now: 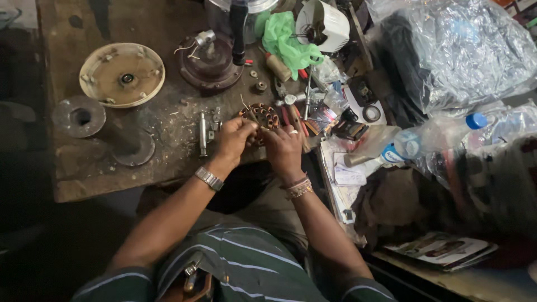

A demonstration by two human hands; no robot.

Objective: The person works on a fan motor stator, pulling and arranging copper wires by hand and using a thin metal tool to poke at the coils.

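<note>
A round motor stator (263, 116) with copper-coloured coils lies at the near edge of the dark workbench (162, 140). My left hand (235, 137), with a metal watch on its wrist, pinches at the stator's near left side. My right hand (283, 147), wearing a ring and bracelets, is closed over the stator's near right side, and a thin wooden-handled tool (297, 128) pokes out beside it. What the fingertips grip is hidden by the hands.
On the bench lie a cream round cover (122, 74), a dark maroon motor housing (208, 59), a grey disc (79, 116) and a small metal shaft (203, 133). A green cloth (288, 42), a white housing (324, 23), plastic bags (464, 50) and bottles (436, 137) crowd the right.
</note>
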